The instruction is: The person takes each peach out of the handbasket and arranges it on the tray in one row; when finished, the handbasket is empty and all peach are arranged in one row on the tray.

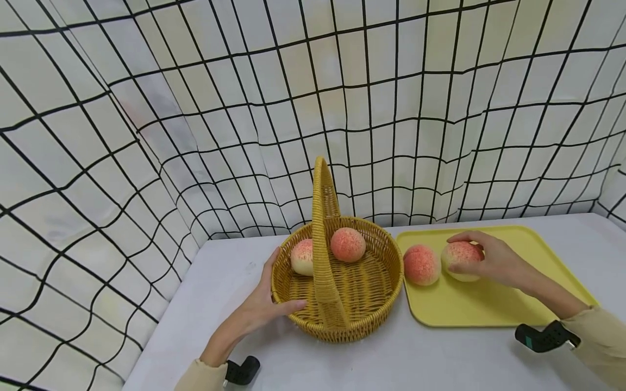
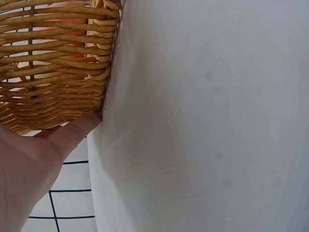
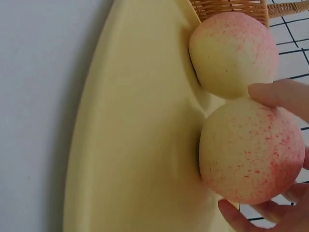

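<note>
My left hand (image 1: 261,301) holds the left side of a round wicker basket (image 1: 359,331), thumb over the near rim and fingers against the outer wall. In the left wrist view a finger of that hand reaches low along the woven side (image 2: 53,92). Two pink-and-cream peaches lie inside, one peach (image 1: 348,245) right of the tall handle and one peach (image 1: 301,257) partly hidden behind it. On the yellow tray (image 1: 508,304), my right hand (image 1: 494,260) grips a peach (image 3: 251,150) between thumb and fingers. Another peach (image 3: 231,53) sits close beside it, nearer the basket.
A white-covered table (image 1: 406,358) bears the basket and the tray, whose left edge comes close to the basket. Behind and to the left rises a white backdrop with black netting (image 1: 381,108). The basket's handle (image 1: 320,217) arches high over its middle.
</note>
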Action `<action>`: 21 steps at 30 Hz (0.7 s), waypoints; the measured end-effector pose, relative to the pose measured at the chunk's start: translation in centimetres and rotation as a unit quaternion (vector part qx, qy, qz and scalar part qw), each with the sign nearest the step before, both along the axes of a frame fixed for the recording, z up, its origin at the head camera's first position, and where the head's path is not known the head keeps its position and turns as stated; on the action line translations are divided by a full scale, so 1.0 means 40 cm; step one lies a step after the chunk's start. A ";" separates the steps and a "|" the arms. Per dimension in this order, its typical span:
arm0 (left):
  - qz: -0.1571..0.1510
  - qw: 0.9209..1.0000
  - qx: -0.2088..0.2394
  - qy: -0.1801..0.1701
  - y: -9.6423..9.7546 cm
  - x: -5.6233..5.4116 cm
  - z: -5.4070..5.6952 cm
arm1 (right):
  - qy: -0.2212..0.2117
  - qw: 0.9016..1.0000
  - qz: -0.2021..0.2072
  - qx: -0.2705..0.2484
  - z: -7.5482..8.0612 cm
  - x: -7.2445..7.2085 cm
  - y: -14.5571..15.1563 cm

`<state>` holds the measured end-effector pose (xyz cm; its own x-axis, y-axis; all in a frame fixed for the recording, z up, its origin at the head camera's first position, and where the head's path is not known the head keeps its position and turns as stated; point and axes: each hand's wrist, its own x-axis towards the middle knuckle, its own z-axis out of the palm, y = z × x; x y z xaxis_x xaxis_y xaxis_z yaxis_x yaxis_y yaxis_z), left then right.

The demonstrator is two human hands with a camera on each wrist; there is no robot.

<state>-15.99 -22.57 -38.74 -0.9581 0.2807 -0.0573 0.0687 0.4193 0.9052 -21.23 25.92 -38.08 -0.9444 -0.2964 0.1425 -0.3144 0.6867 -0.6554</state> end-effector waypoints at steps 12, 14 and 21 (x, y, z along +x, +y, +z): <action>-0.002 1.000 0.001 0.004 -0.002 -0.004 0.002 | 0.008 0.998 0.061 -0.007 -0.005 0.001 0.028; -0.001 1.000 0.002 0.002 -0.001 -0.004 0.002 | 0.029 0.996 0.079 -0.009 -0.006 0.000 0.032; -0.002 1.000 -0.002 0.006 0.000 -0.003 0.001 | 0.091 0.991 0.097 0.007 -0.010 0.003 0.031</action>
<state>-16.11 -22.57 -38.71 -0.9575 0.2846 -0.0464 0.0818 0.4222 0.9028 -21.10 27.17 -38.47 -0.8284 -0.4730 0.3000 -0.5536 0.6099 -0.5670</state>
